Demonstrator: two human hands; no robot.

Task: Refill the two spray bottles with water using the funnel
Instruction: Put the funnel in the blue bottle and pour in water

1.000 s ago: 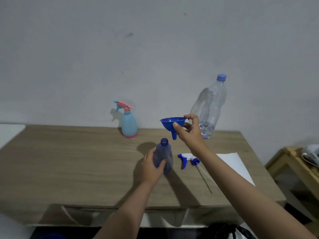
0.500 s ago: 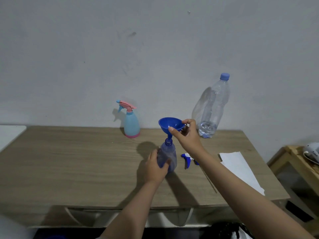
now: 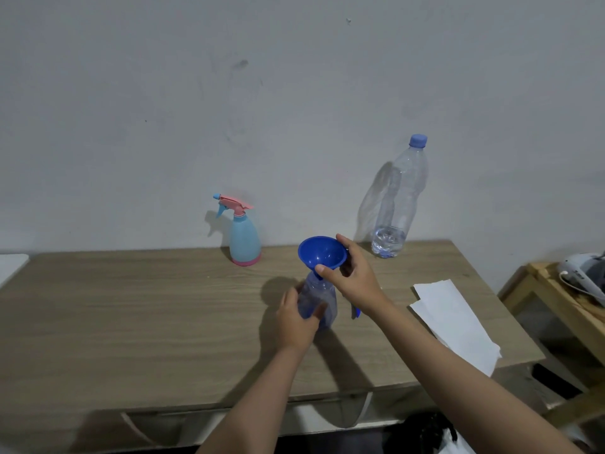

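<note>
A translucent blue spray bottle without its head stands near the middle of the wooden table. My left hand is wrapped around its body. A blue funnel sits with its spout in the bottle's neck, and my right hand pinches the funnel's rim. The bottle's blue and white spray head lies behind my right wrist, mostly hidden. A light blue spray bottle with a pink trigger stands by the wall. A capped clear water bottle holds a little water at its bottom.
White paper sheets lie on the table's right end. A wooden side stand with a white device on it is at the far right. A dark bag sits below the table's front edge.
My right hand brought the funnel down from above the blue bottle and set its spout into the neck. My left hand kept hold of the bottle.
</note>
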